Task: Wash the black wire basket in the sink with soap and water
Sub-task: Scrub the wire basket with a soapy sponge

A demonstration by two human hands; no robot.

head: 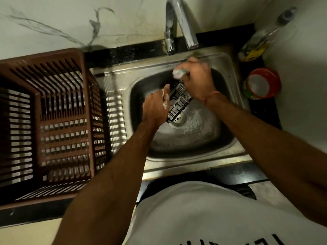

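We've got the black wire basket (178,101) tilted over the drain in the sink (228,147), our left hand (156,107) gripping its edge to steady it while our right hand (196,78) pinches a soapy scrubber (178,72) against its top wires.

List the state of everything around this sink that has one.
black wire basket: tilted in the sink, soapy
left hand: grips the basket's edge, foam on it
right hand: holds a sudsy scrubber
tap: no water running
sink: wet, suds by the drain
brown crate: empty
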